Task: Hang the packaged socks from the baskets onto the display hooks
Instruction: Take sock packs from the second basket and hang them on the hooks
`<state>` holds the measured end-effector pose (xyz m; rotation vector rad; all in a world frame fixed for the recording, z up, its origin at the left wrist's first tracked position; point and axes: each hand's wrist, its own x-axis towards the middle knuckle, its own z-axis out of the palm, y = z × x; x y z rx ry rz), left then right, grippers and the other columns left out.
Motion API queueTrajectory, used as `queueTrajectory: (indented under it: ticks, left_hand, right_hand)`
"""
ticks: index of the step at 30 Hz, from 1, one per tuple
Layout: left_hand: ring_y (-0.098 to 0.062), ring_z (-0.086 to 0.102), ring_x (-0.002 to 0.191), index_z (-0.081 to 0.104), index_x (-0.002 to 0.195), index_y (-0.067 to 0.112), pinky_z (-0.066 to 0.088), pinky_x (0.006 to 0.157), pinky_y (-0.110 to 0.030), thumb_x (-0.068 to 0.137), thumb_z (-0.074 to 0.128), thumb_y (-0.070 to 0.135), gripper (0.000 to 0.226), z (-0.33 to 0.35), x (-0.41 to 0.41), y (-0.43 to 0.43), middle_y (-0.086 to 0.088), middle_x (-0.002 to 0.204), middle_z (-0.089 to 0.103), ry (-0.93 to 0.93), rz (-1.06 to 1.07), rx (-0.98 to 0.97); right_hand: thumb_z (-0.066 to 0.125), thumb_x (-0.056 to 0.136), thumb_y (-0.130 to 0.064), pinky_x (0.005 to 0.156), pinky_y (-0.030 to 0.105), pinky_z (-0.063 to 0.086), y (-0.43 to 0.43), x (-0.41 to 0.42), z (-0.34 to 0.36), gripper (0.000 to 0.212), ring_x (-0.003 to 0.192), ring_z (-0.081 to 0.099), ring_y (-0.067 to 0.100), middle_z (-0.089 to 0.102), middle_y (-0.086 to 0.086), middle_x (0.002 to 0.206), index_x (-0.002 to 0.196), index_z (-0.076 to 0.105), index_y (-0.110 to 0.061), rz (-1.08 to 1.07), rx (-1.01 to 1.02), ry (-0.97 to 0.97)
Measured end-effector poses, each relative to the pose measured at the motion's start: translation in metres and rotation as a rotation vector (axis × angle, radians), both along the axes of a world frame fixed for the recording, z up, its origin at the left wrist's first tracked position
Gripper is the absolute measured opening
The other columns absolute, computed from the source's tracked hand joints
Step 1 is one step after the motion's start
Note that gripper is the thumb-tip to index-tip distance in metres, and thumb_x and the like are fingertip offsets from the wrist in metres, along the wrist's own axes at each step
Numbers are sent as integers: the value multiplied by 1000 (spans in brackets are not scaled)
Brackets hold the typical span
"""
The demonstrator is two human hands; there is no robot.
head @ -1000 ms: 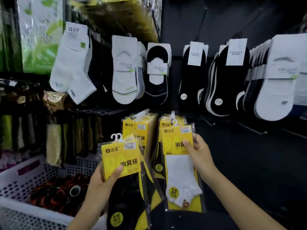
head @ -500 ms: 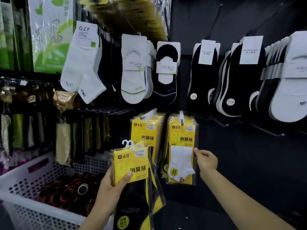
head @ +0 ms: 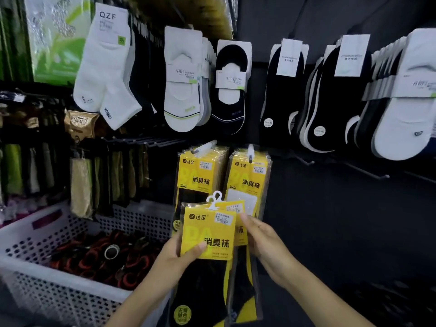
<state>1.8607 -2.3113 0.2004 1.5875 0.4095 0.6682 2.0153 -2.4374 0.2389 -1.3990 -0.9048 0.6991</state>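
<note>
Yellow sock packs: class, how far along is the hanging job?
Done: two stacks of hung packs on hooks. In hand: the left hand grips the held packs, the right hand pinching the rear one. Left: hanging these, plus dark items in the basket.

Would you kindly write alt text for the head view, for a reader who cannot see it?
A left hand grips the front pack of yellow-carded socks while the right hand holds the rear pack. Hung packs hang on two hooks just above, under rows of socks; a white basket stands at left.
</note>
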Motion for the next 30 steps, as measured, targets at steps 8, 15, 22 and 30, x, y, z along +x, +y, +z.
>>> queueTrajectory:
  ticks: [8, 15, 22, 30]
  left_hand:
    - [-6, 67, 100, 59, 115, 29, 53, 82, -24, 77, 64, 35, 39, 8, -5, -1, 11, 109, 71, -83, 67, -34]
    - [-6, 67, 100, 62, 115, 30, 48, 87, -29, 76, 63, 39, 40, 14, -22, 15, 10, 111, 71, -166, 219, -158]
    - [-10, 66, 104, 61, 116, 28, 47, 89, -30, 76, 63, 40, 42, 18, -28, 21, 10, 110, 71, -193, 242, -213]
    - [-9, 68, 100, 64, 112, 29, 48, 89, -31, 71, 65, 43, 43, 17, -28, 21, 9, 107, 73, -201, 256, -234]
  right_hand:
    - [64, 77, -36, 75, 24, 58, -9, 15, 6, 37, 93, 72, 19, 75, 6, 99, 105, 70, -12, -188, 225, 64]
    - [60, 90, -24, 59, 17, 56, 2, 40, 36, 14, 78, 73, 10, 76, -1, 86, 95, 70, -15, -443, 364, 64]
    - [60, 91, -23, 69, 28, 57, 34, 56, 38, 12, 78, 73, 14, 75, 3, 87, 90, 69, -16, -483, 310, 60]
    - [69, 86, -25, 75, 26, 52, 57, 75, 22, 22, 91, 65, 17, 69, 9, 104, 101, 64, -10, -754, 165, 63]
